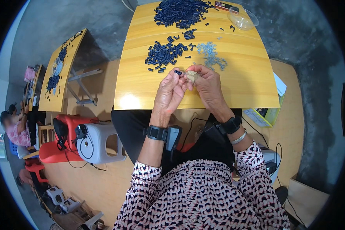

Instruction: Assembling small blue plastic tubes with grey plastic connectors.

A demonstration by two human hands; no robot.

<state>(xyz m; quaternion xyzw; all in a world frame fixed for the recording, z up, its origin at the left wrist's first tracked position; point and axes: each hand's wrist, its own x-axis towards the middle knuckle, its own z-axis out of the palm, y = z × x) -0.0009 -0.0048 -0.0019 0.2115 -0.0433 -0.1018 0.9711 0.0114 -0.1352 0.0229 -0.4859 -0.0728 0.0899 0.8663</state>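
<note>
- Table (142,90): the landmark; wooden top, its near edge just in front of the person.
- Heap (180,13): dark pieces massed along the table's far edge.
- Pile (165,54): similar dark pieces, fewer, around the table's middle, left of centre.
- Right hand (207,82): over the table's near part, fingertips together on the scrap; whether they also grip something beneath it is hidden.
- Left hand (169,89): also over the table's near part, thumb and finger clamped on a piece, touching or almost touching the right fingertips.
- Grey bits (210,54): strewn right of the table's centre.
- Bowl (243,19): clear, at the table's far right corner.
- Scrap (193,76): tan, over the table's near part; material unclear.
- Piece (178,72): dark, raised over the table's near part. The step looks like fitting or working this one piece; the next move seems to call for a steady left pinch and careful alignment from the right.
</note>
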